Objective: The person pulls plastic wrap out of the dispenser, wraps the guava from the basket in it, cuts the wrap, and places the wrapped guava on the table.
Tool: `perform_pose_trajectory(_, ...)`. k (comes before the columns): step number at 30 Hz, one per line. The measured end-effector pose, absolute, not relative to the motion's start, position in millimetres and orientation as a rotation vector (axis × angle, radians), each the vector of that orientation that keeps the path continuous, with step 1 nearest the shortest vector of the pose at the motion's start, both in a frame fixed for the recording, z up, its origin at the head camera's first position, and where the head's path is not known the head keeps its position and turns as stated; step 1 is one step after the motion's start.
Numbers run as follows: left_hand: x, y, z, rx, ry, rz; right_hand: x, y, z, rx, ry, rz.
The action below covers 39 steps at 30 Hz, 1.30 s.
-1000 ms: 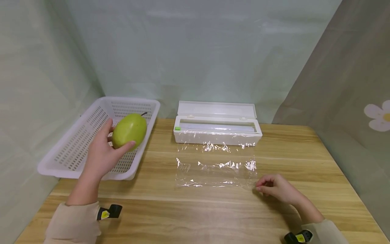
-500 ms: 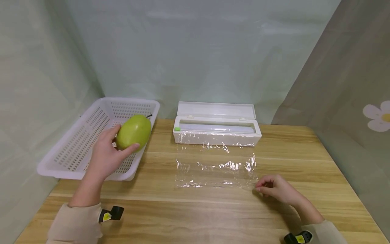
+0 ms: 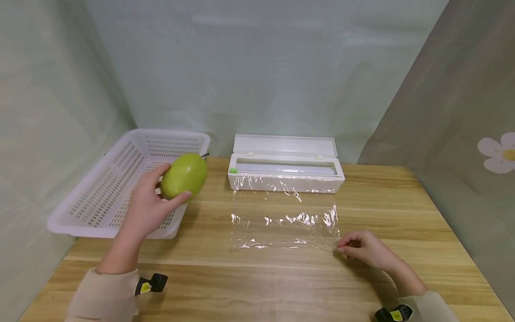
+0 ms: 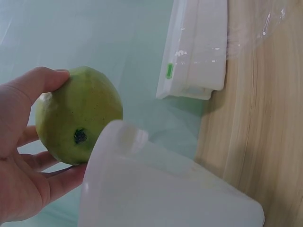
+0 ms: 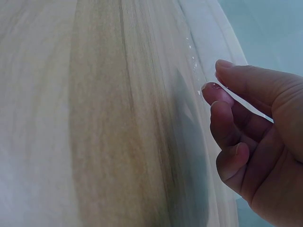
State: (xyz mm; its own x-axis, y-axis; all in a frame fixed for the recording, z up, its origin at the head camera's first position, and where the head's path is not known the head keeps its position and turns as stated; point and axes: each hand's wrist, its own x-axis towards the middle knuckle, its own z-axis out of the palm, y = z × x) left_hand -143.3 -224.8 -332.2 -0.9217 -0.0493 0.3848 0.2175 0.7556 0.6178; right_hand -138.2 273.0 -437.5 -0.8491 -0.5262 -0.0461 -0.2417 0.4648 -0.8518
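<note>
A green pear point(image 3: 186, 175) with a dark stem is gripped by my left hand point(image 3: 146, 205), above the right rim of the white plastic basket point(image 3: 64, 223). In the left wrist view the thumb and fingers curl round the pear point(image 4: 85, 111), whose dark blossom end shows. A sheet of clear cling film point(image 3: 285, 223) stretches forward from a white dispenser box point(image 3: 286, 182) with its lid up. My right hand point(image 3: 372, 250) pinches the film's near right corner between thumb and forefinger. The right wrist view shows that hand point(image 5: 258, 127) with its other fingers curled.
All this stands on a wooden table point(image 3: 257, 286). A green slider point(image 3: 233, 170) sits at the left end of the dispenser. Pale green cloth point(image 3: 261, 67) hangs behind, and a grey curtain point(image 3: 442, 103) with a flower print closes off the right.
My left hand has carried the pear to the right, from over the basket's inside to over its right rim. The right hand and the film have stayed nearly still.
</note>
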Motion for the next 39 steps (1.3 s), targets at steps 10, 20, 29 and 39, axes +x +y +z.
perform_pose_trajectory(10, -144.6, -214.3, -333.5, -0.199, -2.567, -0.938, -139.0, 273.6, -440.9, -0.637, 2.437, -1.311)
perform_pose_trajectory(20, -146.1, -204.2, -338.2, -0.222, -2.594, -0.973, -137.1, 272.8, -438.7, -0.617, 2.431, -1.319)
perform_pose_trajectory(29, -148.9, -193.3, -342.2, -0.265, -2.602, -1.031, -137.0, 272.7, -438.0, -0.603, 2.427, -1.326)
perform_pose_trajectory(39, -155.2, -180.4, -351.9, -0.318, -2.622, -1.072, -137.6, 271.6, -439.3, -0.61, 2.41, -1.328)
